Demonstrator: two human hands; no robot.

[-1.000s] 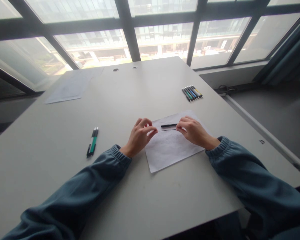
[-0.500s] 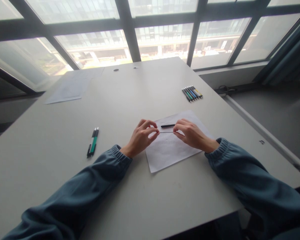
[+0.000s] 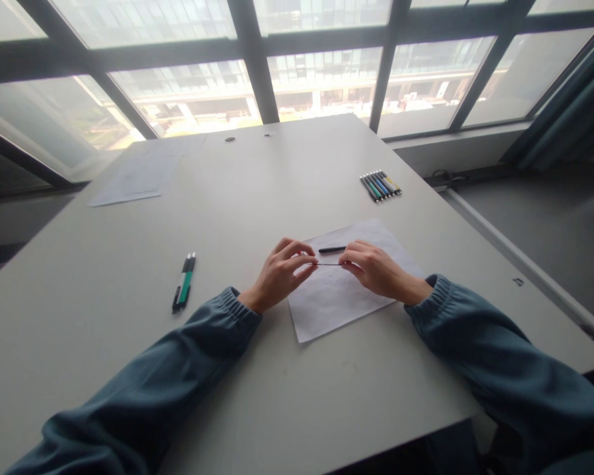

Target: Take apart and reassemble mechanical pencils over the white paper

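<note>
Both hands pinch one thin dark refill, the left hand at its left end and the right hand at its right, low over the paper sheet on the table. Since a second ago the hands have drawn closer together, the refill now held level between them. A black pen barrel lies just beyond.

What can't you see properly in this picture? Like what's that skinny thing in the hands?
Head view only:
- Thin dark rod: too thin to identify; its ends vanish inside the grip of the left hand and right hand.
- Sheet of paper: faint marks, too pale to read.
- Row of pens: too small to count surely.
- Far paper: washed out by window glare.
</note>
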